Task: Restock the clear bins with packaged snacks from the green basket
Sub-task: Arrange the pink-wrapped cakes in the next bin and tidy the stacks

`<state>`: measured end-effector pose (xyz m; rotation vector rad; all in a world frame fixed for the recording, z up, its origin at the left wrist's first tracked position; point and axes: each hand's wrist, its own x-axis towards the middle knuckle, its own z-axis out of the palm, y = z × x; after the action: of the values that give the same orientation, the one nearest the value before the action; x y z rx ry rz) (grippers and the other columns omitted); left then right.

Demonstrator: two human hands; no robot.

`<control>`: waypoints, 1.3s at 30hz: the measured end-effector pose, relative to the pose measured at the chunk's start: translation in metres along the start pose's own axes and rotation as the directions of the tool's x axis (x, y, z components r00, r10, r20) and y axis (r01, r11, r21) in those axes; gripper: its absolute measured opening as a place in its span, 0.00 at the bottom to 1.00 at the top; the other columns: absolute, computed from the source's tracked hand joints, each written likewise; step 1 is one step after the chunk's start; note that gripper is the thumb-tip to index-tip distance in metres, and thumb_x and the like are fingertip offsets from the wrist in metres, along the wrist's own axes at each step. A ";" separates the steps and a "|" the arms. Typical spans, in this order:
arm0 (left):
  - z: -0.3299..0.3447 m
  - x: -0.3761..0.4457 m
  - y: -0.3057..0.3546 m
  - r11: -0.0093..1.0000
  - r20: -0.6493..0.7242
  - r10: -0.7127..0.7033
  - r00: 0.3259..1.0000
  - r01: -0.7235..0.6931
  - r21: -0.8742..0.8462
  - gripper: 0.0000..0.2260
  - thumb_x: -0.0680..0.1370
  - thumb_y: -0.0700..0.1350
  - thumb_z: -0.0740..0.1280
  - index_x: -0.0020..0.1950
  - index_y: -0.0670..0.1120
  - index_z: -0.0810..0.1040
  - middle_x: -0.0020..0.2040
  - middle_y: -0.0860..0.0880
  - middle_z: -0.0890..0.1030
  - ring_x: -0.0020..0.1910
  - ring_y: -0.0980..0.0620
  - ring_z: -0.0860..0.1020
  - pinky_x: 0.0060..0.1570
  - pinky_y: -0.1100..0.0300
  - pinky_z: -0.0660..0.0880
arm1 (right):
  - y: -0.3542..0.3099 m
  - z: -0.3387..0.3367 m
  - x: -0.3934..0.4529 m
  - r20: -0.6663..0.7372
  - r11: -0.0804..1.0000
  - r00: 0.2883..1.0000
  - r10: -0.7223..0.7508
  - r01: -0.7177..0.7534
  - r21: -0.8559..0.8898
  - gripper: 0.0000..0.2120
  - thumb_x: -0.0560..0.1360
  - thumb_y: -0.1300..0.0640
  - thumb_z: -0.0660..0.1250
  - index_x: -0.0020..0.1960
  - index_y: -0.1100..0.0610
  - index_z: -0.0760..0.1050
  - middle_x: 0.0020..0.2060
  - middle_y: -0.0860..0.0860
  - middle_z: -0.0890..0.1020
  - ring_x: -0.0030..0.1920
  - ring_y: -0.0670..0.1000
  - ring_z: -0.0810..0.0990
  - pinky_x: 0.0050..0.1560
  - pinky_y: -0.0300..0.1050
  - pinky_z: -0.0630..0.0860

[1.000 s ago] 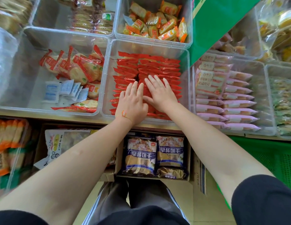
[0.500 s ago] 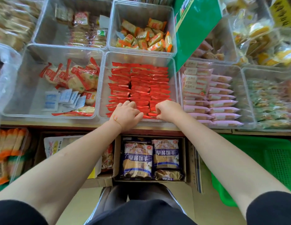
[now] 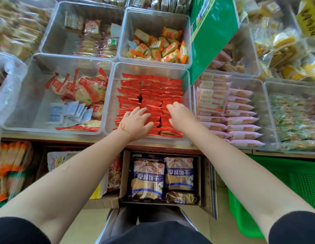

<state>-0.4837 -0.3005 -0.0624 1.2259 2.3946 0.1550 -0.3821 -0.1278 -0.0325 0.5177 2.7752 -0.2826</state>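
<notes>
Neither grip holds a packet outright. The left hand (image 3: 137,123) lies flat, fingers spread, pressing on the near rows of red packets (image 3: 151,95). The right hand (image 3: 179,116) rests on the same rows with its fingers bent down between them; whether they pinch a packet I cannot tell.

Both hands sit at the 6 o'clock end of the middle bin (image 3: 151,67), which stands on the desk (image 3: 47,139) edge. The packets stand on edge in three tight columns running toward 12 o'clock. A dark gap shows between the left and middle columns, so those rows are not fully squared.

The main risk, as I judge it, is the rows toppling: packets standing on edge lean like dominoes if the pressing hand lifts unevenly or pushes too hard toward 12 o'clock. Bent fingers dragging out of a row could pull a packet up and leave it proud of the others. The bin looks close to full, so forcing more in could buckle a column.

The green basket (image 3: 293,187) sits low at 4 o'clock, below desk level; only its mesh wall shows, and its contents cannot be seen. Reaching down for it means leaving the rows unsupported.

At 9 o'clock a sparser bin holds round crackers (image 3: 79,87); at 3 o'clock are pink packets (image 3: 241,120), and at 12 o'clock orange sweets (image 3: 158,48).
</notes>
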 end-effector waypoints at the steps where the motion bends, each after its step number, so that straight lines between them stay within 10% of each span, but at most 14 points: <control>1: -0.001 0.002 -0.001 1.000 0.039 -0.009 0.999 0.008 0.017 0.23 0.81 0.60 0.52 0.73 0.54 0.70 0.78 0.51 0.62 0.78 0.48 0.56 0.74 0.45 0.55 | 0.000 0.002 0.001 0.074 1.000 0.997 -0.006 0.007 -0.014 0.18 0.78 0.58 0.66 0.66 0.60 0.70 0.61 0.57 0.73 0.63 0.60 0.72 0.59 0.56 0.75; 7: -0.013 0.014 -0.007 0.999 -0.219 0.039 0.975 -0.032 0.036 0.18 0.80 0.54 0.57 0.64 0.50 0.79 0.65 0.49 0.77 0.67 0.47 0.70 0.65 0.48 0.64 | 0.006 0.002 0.011 -0.116 1.000 0.993 0.011 -0.012 -0.012 0.12 0.80 0.58 0.60 0.59 0.62 0.75 0.56 0.57 0.76 0.59 0.59 0.74 0.55 0.54 0.73; 15: -0.010 0.031 -0.001 0.983 0.077 0.050 0.996 -0.063 0.172 0.28 0.83 0.59 0.50 0.80 0.50 0.54 0.81 0.50 0.53 0.80 0.47 0.47 0.76 0.45 0.50 | 0.006 0.021 0.016 -0.060 0.999 0.998 0.003 -0.006 -0.047 0.14 0.80 0.61 0.57 0.64 0.62 0.73 0.60 0.57 0.75 0.60 0.59 0.73 0.59 0.55 0.71; 24: -0.012 0.032 0.000 0.971 -0.075 0.149 0.986 -0.132 0.199 0.20 0.82 0.54 0.54 0.67 0.48 0.76 0.72 0.50 0.70 0.73 0.49 0.63 0.68 0.48 0.62 | 0.012 0.022 0.020 -0.183 0.999 0.982 0.037 -0.036 0.008 0.12 0.78 0.62 0.59 0.57 0.63 0.78 0.56 0.57 0.76 0.57 0.58 0.72 0.55 0.53 0.69; 39: -0.010 0.040 0.008 0.990 -0.003 0.018 1.000 -0.017 0.139 0.28 0.82 0.55 0.54 0.79 0.44 0.57 0.79 0.50 0.57 0.77 0.50 0.55 0.72 0.46 0.59 | 0.011 0.016 0.019 0.009 0.996 1.000 0.010 -0.009 -0.090 0.17 0.81 0.56 0.55 0.64 0.59 0.75 0.62 0.54 0.75 0.62 0.55 0.73 0.68 0.55 0.64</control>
<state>-0.5019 -0.2632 -0.0645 1.3099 2.4334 -0.0041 -0.3907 -0.1159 -0.0548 0.5057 2.7606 -0.1572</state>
